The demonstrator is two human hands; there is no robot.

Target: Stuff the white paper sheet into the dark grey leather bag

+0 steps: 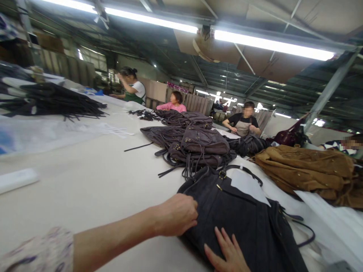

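Note:
A black handbag lies on the pale table in front of me, its strap handle and a white paper sheet at its far end. My left hand is closed in a fist at the bag's left edge; its fingertips are turned away, so whatever they pinch is hidden. Flat on the bag's near part rests my right hand, fingers spread, holding nothing. A short zip with a gold-coloured pull shows on the bag's upper side.
Beyond the bag lies a pile of dark brown bags with trailing straps. Tan bags and white sheets are at the right. Black pieces and clear plastic lie at the left. Several people are around the table.

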